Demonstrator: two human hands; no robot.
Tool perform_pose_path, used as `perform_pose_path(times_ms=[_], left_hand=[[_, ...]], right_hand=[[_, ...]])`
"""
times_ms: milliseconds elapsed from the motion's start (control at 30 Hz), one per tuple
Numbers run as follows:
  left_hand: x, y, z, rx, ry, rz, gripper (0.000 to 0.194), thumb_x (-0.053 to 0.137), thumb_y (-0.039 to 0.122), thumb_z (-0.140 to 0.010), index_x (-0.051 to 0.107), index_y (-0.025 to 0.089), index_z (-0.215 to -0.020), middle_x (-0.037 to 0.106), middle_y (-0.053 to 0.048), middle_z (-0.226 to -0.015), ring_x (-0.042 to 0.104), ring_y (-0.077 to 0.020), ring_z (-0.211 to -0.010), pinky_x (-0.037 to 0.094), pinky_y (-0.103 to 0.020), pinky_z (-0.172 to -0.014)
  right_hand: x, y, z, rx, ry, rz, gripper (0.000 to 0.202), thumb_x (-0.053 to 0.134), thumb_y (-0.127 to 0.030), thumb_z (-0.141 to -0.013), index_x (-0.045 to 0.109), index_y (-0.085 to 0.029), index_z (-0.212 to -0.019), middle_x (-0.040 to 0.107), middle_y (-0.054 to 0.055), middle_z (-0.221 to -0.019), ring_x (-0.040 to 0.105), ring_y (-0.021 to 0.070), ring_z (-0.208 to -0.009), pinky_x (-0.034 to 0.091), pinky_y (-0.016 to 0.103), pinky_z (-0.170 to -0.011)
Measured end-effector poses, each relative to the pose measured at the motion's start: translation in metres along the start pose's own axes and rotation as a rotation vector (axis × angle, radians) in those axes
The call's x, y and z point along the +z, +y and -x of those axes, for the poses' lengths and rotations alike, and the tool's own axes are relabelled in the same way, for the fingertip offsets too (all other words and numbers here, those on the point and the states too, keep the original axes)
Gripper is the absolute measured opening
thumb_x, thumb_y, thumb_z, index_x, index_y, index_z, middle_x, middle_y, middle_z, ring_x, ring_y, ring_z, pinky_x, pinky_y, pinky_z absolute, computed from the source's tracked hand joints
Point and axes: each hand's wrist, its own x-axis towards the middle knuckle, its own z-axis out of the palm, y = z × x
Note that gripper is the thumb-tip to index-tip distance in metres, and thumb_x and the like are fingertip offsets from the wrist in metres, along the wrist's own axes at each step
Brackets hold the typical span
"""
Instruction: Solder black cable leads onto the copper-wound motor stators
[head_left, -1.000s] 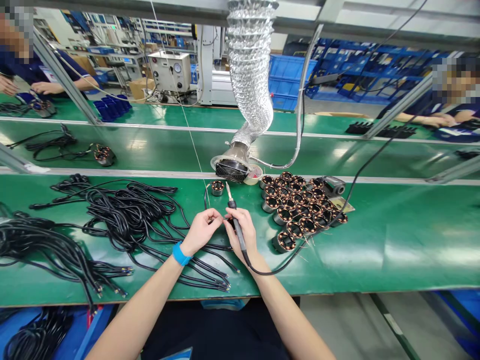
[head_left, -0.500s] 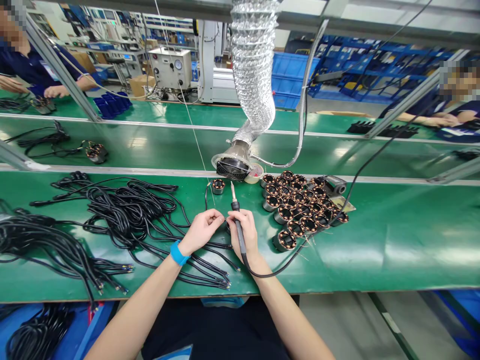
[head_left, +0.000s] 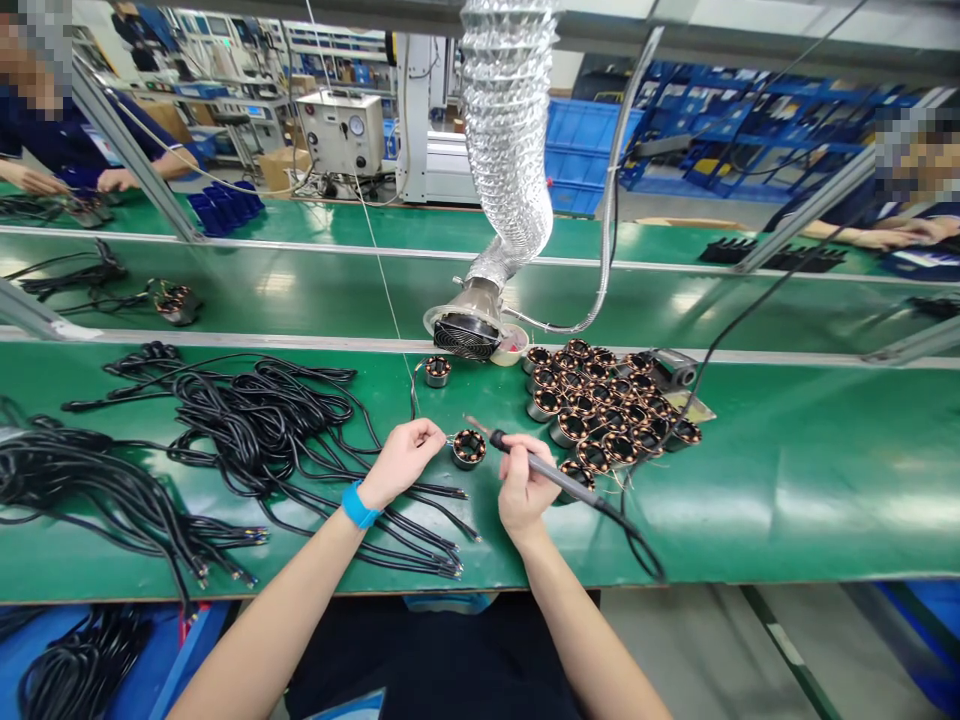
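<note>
In my right hand [head_left: 525, 485] is a soldering iron [head_left: 551, 470], held like a pen, its tip pointing left just above a copper-wound motor stator [head_left: 469, 449]. My left hand [head_left: 409, 455], with a blue band at the wrist, is pinched closed at that stator's left side. A thin wire end shows between its fingertips and the stator; whether it belongs to the stator or a cable is hard to tell. A slender strand [head_left: 386, 275] hangs from above down to the left hand. Another stator [head_left: 438, 371] with a black lead stands behind.
Black cables [head_left: 255, 420] lie in heaps on the left of the green bench. Several stators [head_left: 592, 410] crowd together on the right, beside a metal holder [head_left: 673, 370]. A foil exhaust duct [head_left: 510, 130] with a black grille hangs ahead. Co-workers sit across the bench.
My right hand has moved right and turned, and the iron now slants leftward instead of pointing away from me. The stator between my hands has come into view. My left hand stays put.
</note>
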Motion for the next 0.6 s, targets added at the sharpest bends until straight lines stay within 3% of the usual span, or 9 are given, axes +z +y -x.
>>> perform_pose_path(times_ms=[67, 167, 433, 600], left_hand=[[0.0, -0.0006, -0.0001, -0.003, 0.004, 0.001, 0.027, 0.061, 0.04, -0.084, 0.062, 0.015, -0.075, 0.057, 0.001, -0.067, 0.047, -0.0118, -0.061, 0.034, -0.024, -0.059], [0.0003, 0.0001, 0.0001, -0.003, 0.007, 0.007, 0.026, 0.061, 0.04, -0.083, 0.062, 0.015, -0.075, 0.058, 0.001, -0.068, 0.047, -0.0119, -0.062, 0.034, -0.024, -0.059], [0.0022, 0.0027, -0.0014, -0.011, 0.017, 0.009, 0.027, 0.062, 0.041, -0.083, 0.062, 0.015, -0.075, 0.058, 0.001, -0.068, 0.048, -0.0123, -0.063, 0.034, -0.024, -0.06], [0.002, 0.0009, -0.0017, -0.024, 0.01, 0.016, 0.029, 0.062, 0.042, -0.084, 0.061, 0.014, -0.077, 0.056, 0.001, -0.068, 0.046, -0.0118, -0.063, 0.033, -0.024, -0.06]], right_hand=[[-0.0023, 0.0019, 0.0034, 0.007, 0.057, -0.027, 0.027, 0.043, -0.033, -0.096, 0.065, -0.02, -0.088, 0.062, 0.004, -0.073, 0.064, 0.0188, -0.066, 0.053, 0.033, -0.06], [-0.0037, 0.0031, 0.0066, 0.009, 0.036, -0.029, 0.03, 0.044, -0.035, -0.094, 0.065, -0.021, -0.078, 0.06, 0.003, -0.067, 0.064, 0.0201, -0.065, 0.052, 0.034, -0.06], [-0.0027, 0.0023, 0.0039, 0.022, -0.06, -0.046, 0.028, 0.046, -0.032, -0.092, 0.067, -0.021, -0.077, 0.061, 0.003, -0.065, 0.064, 0.0205, -0.066, 0.052, 0.035, -0.061], [-0.0019, 0.001, 0.0035, 0.035, -0.053, -0.07, 0.027, 0.047, -0.031, -0.091, 0.067, -0.019, -0.076, 0.059, 0.002, -0.064, 0.062, 0.0186, -0.064, 0.049, 0.031, -0.057]])
